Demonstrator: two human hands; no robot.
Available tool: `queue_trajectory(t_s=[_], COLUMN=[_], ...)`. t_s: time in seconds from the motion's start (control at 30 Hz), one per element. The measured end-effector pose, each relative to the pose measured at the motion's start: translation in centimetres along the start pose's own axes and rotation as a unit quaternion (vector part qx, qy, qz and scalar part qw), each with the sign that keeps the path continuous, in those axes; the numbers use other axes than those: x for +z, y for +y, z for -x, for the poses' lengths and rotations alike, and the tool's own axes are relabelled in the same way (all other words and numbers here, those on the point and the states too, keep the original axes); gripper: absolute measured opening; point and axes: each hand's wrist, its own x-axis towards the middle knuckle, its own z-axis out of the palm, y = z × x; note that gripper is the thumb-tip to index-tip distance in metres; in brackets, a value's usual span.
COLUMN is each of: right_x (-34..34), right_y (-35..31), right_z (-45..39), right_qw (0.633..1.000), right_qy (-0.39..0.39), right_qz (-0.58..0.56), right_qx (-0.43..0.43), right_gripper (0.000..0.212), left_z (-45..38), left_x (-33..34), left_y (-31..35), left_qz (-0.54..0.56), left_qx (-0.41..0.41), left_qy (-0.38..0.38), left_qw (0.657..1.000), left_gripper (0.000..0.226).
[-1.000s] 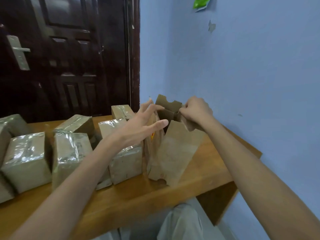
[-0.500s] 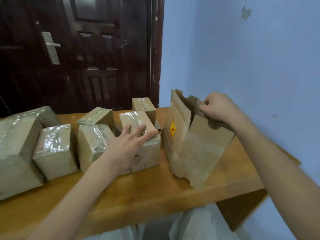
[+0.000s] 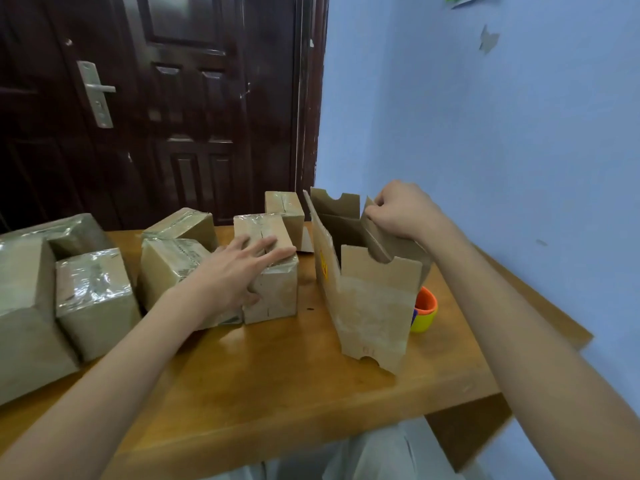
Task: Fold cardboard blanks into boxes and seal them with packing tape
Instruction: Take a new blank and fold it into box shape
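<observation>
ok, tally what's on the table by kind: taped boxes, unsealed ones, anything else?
Tape-sealed cardboard boxes: 6, plus 1 small one at the back = 7
Open unsealed cardboard box, gripped by the right hand: 1
Orange-and-yellow round object, partly hidden: 1
Total: 9
The left hand rests on one sealed box.

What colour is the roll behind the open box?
Orange on top, yellow below, partly hidden by the box; head view.

Dark panelled door [image 3: 194, 109] behind the wooden table [image 3: 277, 386] — blue wall [image 3: 485, 133] beside.
</observation>
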Motion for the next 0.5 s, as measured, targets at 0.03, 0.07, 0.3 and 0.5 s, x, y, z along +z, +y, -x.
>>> queue_trajectory(t_s=[0.03,0.07,0.3,0.5], right_x=[0.0,-0.1,0.0,-0.1], right_y=[-0.2,-0.4,0.6,0.8], right_z=[-0.1,-0.1,0.5,1.1], right_qw=[1.0,1.0,0.999,0.997], right_qy=[-0.004,-0.007,-0.015,-0.059], right_qz=[-0.002,0.0,0.034,0.009], right_qx=[-0.001,-0.002,0.03,0.043], right_gripper=[0.033,0.033,0.029,0.028], left_z=[-0.1,-0.1,0.7,-0.5], left_x=[0.0,0.1,-1.5,-6.2], left_y=[-0.3,-0.6,1.3,10.9], left_qz=[-0.003,-0.005,0.159,0.248], left_qx=[0.005,0.008,0.028,0.152], left_qy=[-0.001,0.0,0.109,0.3], left_qw=[1.0,1.0,0.981,0.908], left_gripper=[0.116,0.116,0.107,0.071])
